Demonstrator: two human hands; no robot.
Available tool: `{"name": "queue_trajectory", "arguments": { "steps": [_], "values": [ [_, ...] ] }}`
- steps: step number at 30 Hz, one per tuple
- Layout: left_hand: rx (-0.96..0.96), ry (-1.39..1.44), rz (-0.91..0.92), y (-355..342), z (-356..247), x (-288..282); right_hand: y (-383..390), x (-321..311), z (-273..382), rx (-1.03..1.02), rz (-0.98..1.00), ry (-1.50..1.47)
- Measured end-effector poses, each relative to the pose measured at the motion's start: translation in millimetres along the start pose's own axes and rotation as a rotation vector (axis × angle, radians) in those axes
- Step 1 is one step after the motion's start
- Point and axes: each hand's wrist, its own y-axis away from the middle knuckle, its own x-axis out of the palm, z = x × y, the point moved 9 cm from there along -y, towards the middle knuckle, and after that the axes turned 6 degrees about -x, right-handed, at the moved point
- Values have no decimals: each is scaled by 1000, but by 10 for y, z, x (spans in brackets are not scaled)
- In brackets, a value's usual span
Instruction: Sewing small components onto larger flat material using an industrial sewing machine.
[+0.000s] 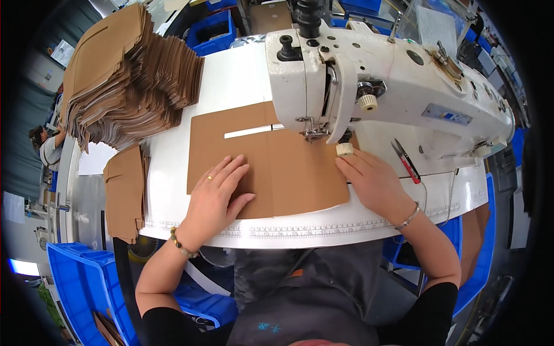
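Observation:
A brown leather-like panel (254, 167) with a long slot near its far side lies flat on the white sewing table (231, 75). Its right part reaches under the needle area of a white sewing machine (340, 81). My left hand (222, 190) rests on the panel's left half, fingers stretched out and thumb apart. At the panel's right edge lies my right hand (372, 181), fingers extended beside the machine's pale knob (344, 149). Neither hand grips anything. Red-handled thread snips (408, 162) lie to the right of my right hand.
A tall stack of brown panels (130, 81) stands at the far left, with a smaller pile (124, 193) nearer me. Printed rulers (300, 230) run along the table's front edge. Blue bins (86, 288) stand below on both sides. Another person (51, 147) is at the far left.

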Motion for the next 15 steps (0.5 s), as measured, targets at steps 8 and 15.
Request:
{"name": "queue_trajectory", "arguments": {
  "steps": [8,15],
  "values": [
    [158,-60,79,-389,-386,254,205,-528,-147,90,37,168],
    [288,-25,-16,-592,-621,367,-308,-170,-200,128,-44,249]
  ]
}}
